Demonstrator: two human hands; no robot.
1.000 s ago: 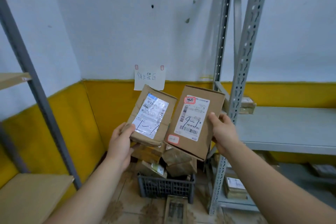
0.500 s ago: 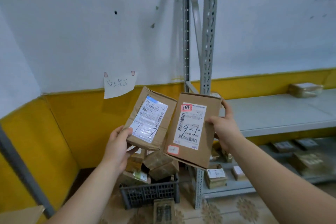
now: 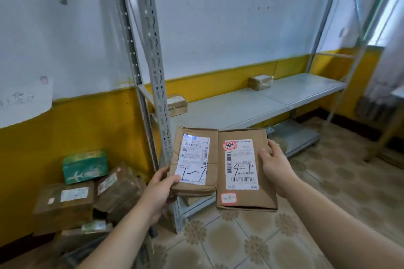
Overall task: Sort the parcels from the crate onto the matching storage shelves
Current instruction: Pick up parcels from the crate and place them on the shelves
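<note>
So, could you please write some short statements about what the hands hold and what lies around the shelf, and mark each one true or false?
1. The left hand grips the left parcel and the right hand grips the right parcel. True.
2. The right parcel bears no stickers. False: two red-bordered stickers are on its face.
3. The grey shelf holds nothing. False: one small parcel lies at its near end, another further along.
4. The green box sits on top of the pile of brown parcels. True.
5. Both held parcels show a white label. True.
</note>
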